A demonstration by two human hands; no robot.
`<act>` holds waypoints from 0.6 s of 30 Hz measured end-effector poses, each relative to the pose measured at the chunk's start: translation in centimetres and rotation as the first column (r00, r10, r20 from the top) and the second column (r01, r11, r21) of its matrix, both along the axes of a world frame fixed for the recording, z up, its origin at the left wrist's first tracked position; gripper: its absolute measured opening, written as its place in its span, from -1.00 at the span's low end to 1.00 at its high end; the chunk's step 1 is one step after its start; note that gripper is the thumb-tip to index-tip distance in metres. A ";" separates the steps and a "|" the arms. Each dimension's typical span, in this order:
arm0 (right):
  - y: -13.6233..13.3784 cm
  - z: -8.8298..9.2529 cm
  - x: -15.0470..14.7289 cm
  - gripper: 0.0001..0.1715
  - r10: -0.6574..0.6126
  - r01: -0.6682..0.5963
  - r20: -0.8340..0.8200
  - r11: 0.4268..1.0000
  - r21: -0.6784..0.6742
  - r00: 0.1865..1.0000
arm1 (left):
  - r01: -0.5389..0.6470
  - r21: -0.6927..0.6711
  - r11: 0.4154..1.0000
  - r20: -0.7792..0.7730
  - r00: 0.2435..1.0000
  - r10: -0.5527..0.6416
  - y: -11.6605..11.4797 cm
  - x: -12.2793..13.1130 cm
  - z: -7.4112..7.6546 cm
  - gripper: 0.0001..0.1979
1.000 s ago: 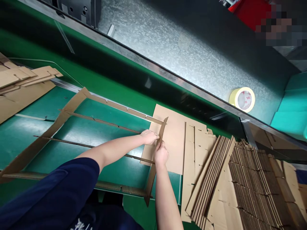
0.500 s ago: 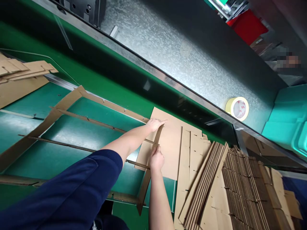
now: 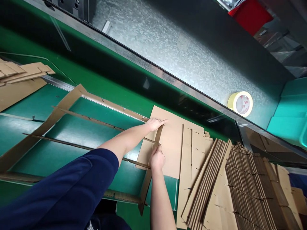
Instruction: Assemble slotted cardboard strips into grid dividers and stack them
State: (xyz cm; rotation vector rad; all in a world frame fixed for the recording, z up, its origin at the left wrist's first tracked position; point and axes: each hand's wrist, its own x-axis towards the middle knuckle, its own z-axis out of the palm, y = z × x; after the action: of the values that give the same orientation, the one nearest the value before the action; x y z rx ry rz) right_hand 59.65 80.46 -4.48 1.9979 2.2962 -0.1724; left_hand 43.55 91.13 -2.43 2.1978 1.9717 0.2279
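A grid of slotted cardboard strips stands on edge, with one crosswise cardboard strip (image 3: pixel 144 188) at its right end. My left hand (image 3: pixel 154 124) is closed at the far end of this strip, its index finger stretched out to the right. Nearer to me, my right hand (image 3: pixel 157 158) pinches the same strip close to where a long strip (image 3: pixel 136 163) meets it. Another crosswise strip (image 3: pixel 49 123) joins the long ones at the left. Part of the grid is hidden beneath my left arm. Under both hands lies a flat cardboard sheet (image 3: pixel 171 147).
Slotted cardboard pieces (image 3: pixel 188 163) lie to the right, beside a bundle of strips (image 3: pixel 207 182) and a tall stack (image 3: pixel 247 185). More cardboard (image 3: pixel 21 86) is at the far left. A tape roll (image 3: pixel 231 103) sits on the metal shelf (image 3: pixel 168 54), near a teal bin (image 3: pixel 287 111).
Both hands keep their places on the crosswise strip. The view has shifted slightly, and the grid looks nearly unchanged.
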 end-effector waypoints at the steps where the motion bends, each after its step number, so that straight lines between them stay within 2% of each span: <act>1: 0.0 0.0 0.1 -0.67 -0.003 0.003 -0.002 1.000 -0.002 1.000 | 0.001 -0.006 1.000 0.012 1.000 -0.001 0.1 0.0 0.0 -0.25; 6: 0.0 0.2 0.2 -0.67 0.008 -0.009 -0.022 1.000 -0.016 1.000 | -0.019 -0.011 1.000 0.090 0.996 0.020 0.4 -0.3 -0.2 -0.29; 13: 0.1 0.6 0.4 -0.66 0.017 -0.018 -0.028 1.000 -0.024 0.999 | -0.064 0.028 0.998 0.070 0.996 0.062 0.4 -0.1 -0.8 -0.30; 18: 0.1 -0.1 0.3 -0.65 0.011 -0.012 -0.016 1.000 -0.027 1.000 | -0.048 0.024 0.999 0.041 0.998 0.047 0.5 -0.6 -1.0 -0.32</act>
State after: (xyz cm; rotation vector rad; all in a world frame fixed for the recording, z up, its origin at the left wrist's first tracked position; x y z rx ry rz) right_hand 59.91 80.58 -4.59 1.9776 2.3022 -0.2180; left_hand 42.99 91.63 -3.48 2.1462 2.0117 0.3030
